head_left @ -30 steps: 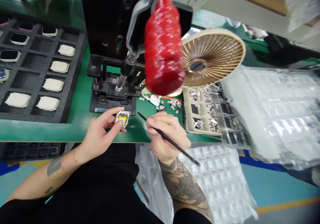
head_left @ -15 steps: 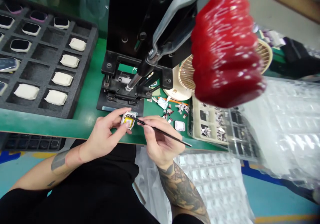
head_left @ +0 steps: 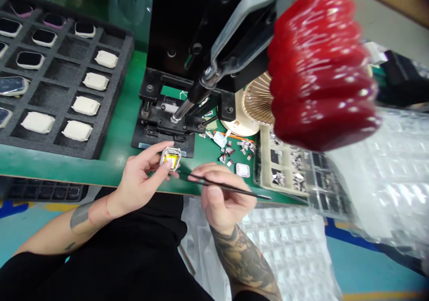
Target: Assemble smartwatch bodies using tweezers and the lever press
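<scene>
Between the thumb and fingers of my left hand is an open white smartwatch case, its inside facing up with a yellow-edged part in it. My thumb rests on the case's lower edge. My right hand is closed around black tweezers, whose tips point left and stand apart from the case. Just beyond the case sits the base of a black hand press. Several small loose parts and a white square piece lie on the green bench to the right.
A dark foam tray with several watches and white cases fills the left. The press's red handle juts out overhead on the right. A compartment box of small parts, a round fan and clear plastic trays are at right.
My right hand has drawn back to the right, and the tweezers' tips have left the case. My left hand keeps its hold, with the case tilted slightly differently.
</scene>
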Motion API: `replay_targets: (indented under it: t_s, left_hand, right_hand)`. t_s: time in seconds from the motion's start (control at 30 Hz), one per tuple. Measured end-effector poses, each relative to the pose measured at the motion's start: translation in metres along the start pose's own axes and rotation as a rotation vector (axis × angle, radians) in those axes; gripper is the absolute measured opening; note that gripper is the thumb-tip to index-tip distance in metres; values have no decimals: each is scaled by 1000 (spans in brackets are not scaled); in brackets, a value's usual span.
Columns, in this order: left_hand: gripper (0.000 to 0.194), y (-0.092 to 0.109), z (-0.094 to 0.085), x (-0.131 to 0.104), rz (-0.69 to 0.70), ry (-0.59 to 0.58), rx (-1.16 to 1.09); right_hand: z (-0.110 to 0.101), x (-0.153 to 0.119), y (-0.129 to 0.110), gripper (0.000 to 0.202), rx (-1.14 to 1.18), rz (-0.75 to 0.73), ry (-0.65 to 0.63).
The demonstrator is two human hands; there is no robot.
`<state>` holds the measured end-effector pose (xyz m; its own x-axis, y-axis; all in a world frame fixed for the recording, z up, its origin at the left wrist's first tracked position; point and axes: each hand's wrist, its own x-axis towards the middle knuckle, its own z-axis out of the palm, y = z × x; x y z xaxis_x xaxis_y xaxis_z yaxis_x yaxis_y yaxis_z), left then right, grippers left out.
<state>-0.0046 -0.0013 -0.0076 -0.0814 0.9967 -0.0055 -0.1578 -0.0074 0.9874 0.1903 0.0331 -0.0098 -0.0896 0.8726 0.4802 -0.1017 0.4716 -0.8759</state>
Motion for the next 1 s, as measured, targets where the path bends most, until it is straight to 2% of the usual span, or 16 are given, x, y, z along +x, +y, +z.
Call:
replay_targets:
  t_s: [0.07,0.13,0.27,0.37,0.47,0.53,0.57,0.6,0.67,0.7,0.73,0.77,0.8,0.83,0.87,1.0]
  left_hand:
    - [45,0,1,0,-33,21,-47]
    - [45,0,1,0,-47,25,-55]
    - [48,0,-1,1,-33,-10,-111]
    - [46,1,-4,3,-75,34,-164]
    - [45,1,-6,4,-137,100,-175]
    - [45,0,-7,3,-143,94,-137]
    - [46,0,-7,2,-140,80,-103]
    - [47,0,-7,0,-137,64,-60]
    - [53,1,-7,-4,-133,32,34]
    - [56,2,-7,-5,-136,22,77]
    - [57,2,-7,-6,-142,17,110]
    - [56,3,-7,-7,-148,13,136]
    - [51,3,-7,-7,-153,3,162]
    - [46,3,-7,-7,-149,-17,188]
    - [41,4,-7,-7,-137,-44,219]
    - [33,1,-6,-8,-54,-109,345]
  right_hand:
    - [-2,2,2,13,-84,-2,119]
    - [-2,6,7,11,-114,71,172]
    - [3,6,15,11,-15,213,107]
    - [-6,3,4,17,108,256,8]
    - [-50,13,-24,26,203,187,-130]
    - [-99,29,-45,34,148,91,-186]
    - [-126,39,-54,37,61,27,-161]
    - [-153,48,-60,40,-73,-34,-74]
    - [-195,64,-64,33,-443,-192,341]
    - [-208,69,-61,28,-605,-288,561]
    - [-213,70,-57,23,-733,-359,725]
    - [-211,68,-51,21,-831,-415,822]
    - [-202,62,-44,19,-902,-443,835]
    - [-188,54,-37,17,-949,-450,763]
    - [-171,45,-31,13,-988,-461,630]
    - [-102,15,-10,30,-1035,-421,-259]
